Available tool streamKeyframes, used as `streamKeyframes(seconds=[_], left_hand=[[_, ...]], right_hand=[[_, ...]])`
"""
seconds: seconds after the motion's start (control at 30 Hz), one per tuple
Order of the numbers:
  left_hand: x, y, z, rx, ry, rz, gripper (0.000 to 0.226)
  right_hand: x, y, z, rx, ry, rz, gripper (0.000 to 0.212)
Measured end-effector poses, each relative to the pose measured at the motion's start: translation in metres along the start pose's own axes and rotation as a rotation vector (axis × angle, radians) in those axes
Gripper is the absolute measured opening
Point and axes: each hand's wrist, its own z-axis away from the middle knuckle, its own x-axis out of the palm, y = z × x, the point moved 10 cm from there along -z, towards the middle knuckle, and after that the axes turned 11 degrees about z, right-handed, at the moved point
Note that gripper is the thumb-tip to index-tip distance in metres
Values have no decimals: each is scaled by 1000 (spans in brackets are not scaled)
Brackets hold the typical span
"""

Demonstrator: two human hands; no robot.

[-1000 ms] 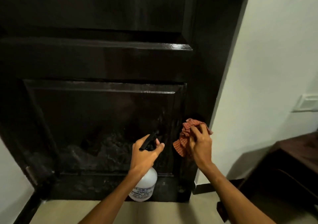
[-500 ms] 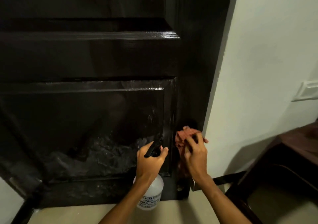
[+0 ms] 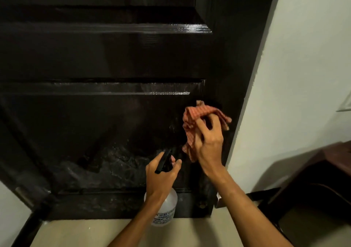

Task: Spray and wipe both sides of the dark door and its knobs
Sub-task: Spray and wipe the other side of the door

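Door: the dark door [image 3: 114,57] fills most of the view, glossy, with raised panels; only its lower part is in sight.
Lower panel: the sunken panel low on the door carries pale wet streaks [image 3: 117,163] across its bottom half.
Left hand: the left hand [image 3: 161,172] is in front of the door's lower right corner, with its fingers curled round the neck of the spray bottle [image 3: 165,208].
Spray bottle: clear plastic with a printed label and a black trigger head [image 3: 163,160] that points at the door; its body hangs below the hand, near the door's bottom rail.
Right hand: the right hand [image 3: 209,142] grips a bunched cloth [image 3: 197,114] and holds it against the door near its right edge, level with the upper part of the lower panel.
Cloth: red-orange check, crumpled, touching the door surface and hanging down past the palm.
Wall: a pale wall [image 3: 303,57] stands just right of the door's edge, with a white switch plate [image 3: 345,104] at the far right.
Furniture: a dark wooden piece [image 3: 322,171] stands well to the right of the door.
Floor: a beige floor [image 3: 95,231] lies below the door's bottom edge.
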Motion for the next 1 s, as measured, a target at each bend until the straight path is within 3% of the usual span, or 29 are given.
streamKeyframes(seconds=[0.1,0.2,0.27,0.4,0.47,0.57,0.67,0.73,0.8,0.87,0.93,1.0], left_hand=[[-10,-3,3,14,6,-3,24],[-15,-12,3,-13,1,12,25],[-28,-15,-3,-26,19,35,24],[-46,-15,-7,-28,43,79,21],[-53,-17,-6,-44,52,93,21],[-61,-22,-6,-54,71,81,20],[-74,-25,-6,-58,104,60,19],[-82,-31,-7,-65,121,64,18],[-90,-42,-7,-111,140,97,15],[-102,-50,-6,-149,179,114,11],[-112,-51,-6,-142,207,132,11],[-122,-46,-10,-107,213,115,13]], right_hand=[[27,-15,23,-84,-98,44,44],[52,8,98,-97,-286,71,38],[60,6,100,-149,-347,48,39],[35,-21,19,-106,-91,51,25],[37,-29,7,-114,-44,127,36],[68,-26,59,-214,-283,218,71],[96,-22,108,-321,-559,234,68],[88,-34,81,-272,-461,147,51],[64,-55,37,-210,-199,94,34],[56,-70,16,-179,-62,123,44],[77,-81,39,-267,-146,221,66],[114,-82,99,-449,-375,286,81]])
